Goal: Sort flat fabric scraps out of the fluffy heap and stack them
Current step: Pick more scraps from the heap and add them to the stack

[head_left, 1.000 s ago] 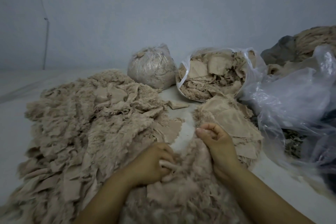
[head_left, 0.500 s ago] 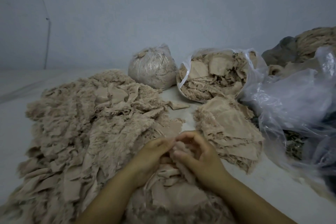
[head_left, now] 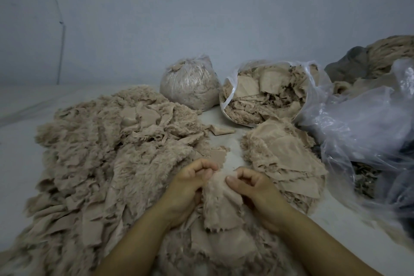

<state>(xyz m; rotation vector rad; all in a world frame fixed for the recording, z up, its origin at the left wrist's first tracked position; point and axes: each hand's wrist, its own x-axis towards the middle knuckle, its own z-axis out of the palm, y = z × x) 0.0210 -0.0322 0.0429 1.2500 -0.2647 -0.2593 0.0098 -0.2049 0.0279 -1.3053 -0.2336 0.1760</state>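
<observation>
Beige fluffy heap [head_left: 100, 163] sprawling across our left, stack of flat scraps [head_left: 289, 159] just right of our hands, furry scrap [head_left: 220, 204] held up between them, our left hand [head_left: 190, 184] and right hand [head_left: 253, 188] each pinching its top edge

A beige furry scrap [head_left: 220, 203] is held up between the two hands: its upper left edge is pinched by the left hand [head_left: 190, 182], its upper right edge by the right hand [head_left: 254, 185], fingers curled on both. A large fluffy heap [head_left: 107, 159] is spread to the left of the left hand and below both wrists. A stack of flat scraps [head_left: 284, 159] lies just beyond the right hand. Farther ahead, a tied bag [head_left: 190, 85] and an open bag of scraps [head_left: 266, 94] are seen, with crumpled clear plastic [head_left: 363, 123] to the right.
</observation>
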